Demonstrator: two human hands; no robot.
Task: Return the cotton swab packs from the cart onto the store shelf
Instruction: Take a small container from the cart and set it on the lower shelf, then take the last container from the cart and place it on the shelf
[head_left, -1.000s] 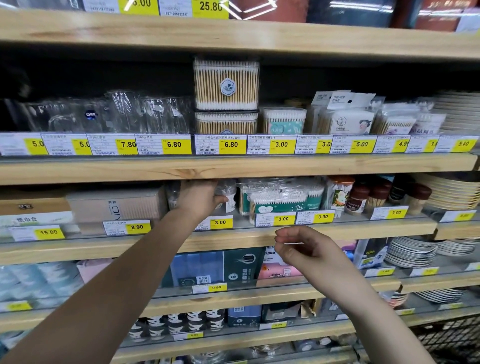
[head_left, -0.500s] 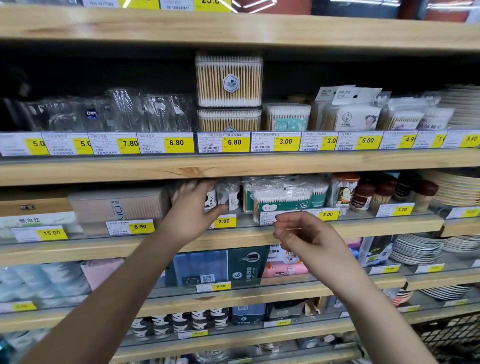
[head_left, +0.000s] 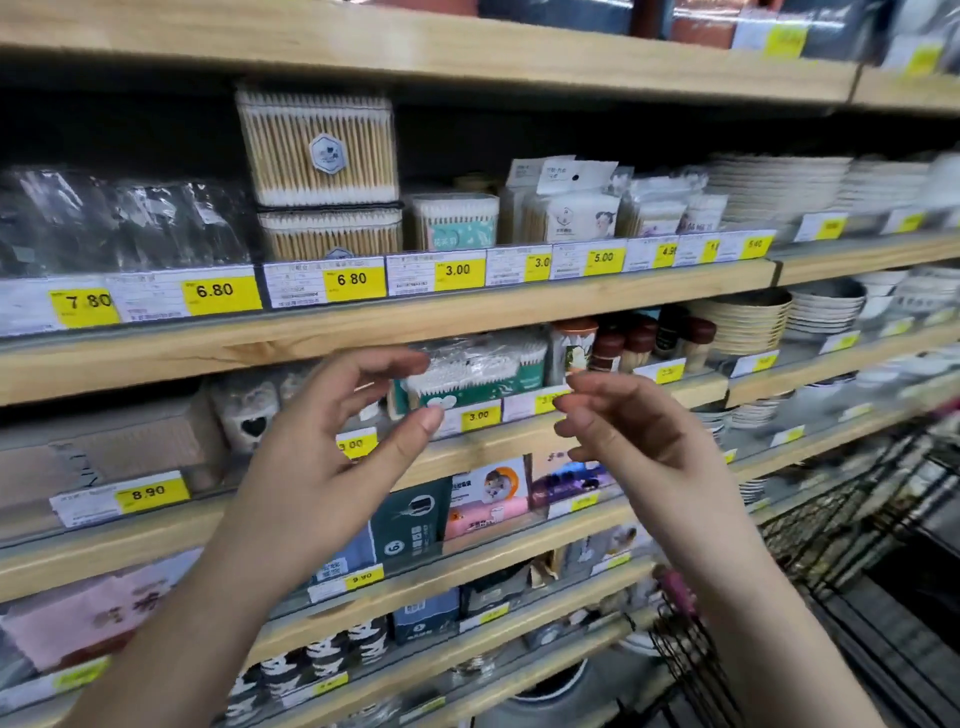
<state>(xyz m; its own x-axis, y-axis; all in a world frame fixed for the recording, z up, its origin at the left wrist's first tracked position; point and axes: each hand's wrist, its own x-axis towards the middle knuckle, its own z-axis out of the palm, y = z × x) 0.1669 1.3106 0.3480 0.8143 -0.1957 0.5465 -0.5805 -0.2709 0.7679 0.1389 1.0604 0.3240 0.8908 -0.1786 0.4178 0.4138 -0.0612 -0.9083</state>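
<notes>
Green-and-white cotton swab packs (head_left: 478, 371) lie stacked on the wooden store shelf (head_left: 519, 441), behind the 3.00 price tags. My left hand (head_left: 332, 447) hovers in front of the shelf just left of the packs, fingers loosely spread, holding nothing. My right hand (head_left: 623, 426) hangs in the air just right of them, fingers relaxed and slightly bent, also holding nothing. Neither hand touches the packs. The black wire cart (head_left: 831, 571) stands at the lower right; I see no packs in its visible part.
On the shelf above stand boxed wooden swabs (head_left: 317, 148) and other swab bags (head_left: 571, 208). Toothpick jars (head_left: 623, 343) stand right of the packs, stacked plates (head_left: 826, 306) farther right. Bagged goods fill the lower shelves.
My left hand has pulled back out from under the shelf board. Both hands now hover in front of the packs. The view has swung left and the cart appears at the right.
</notes>
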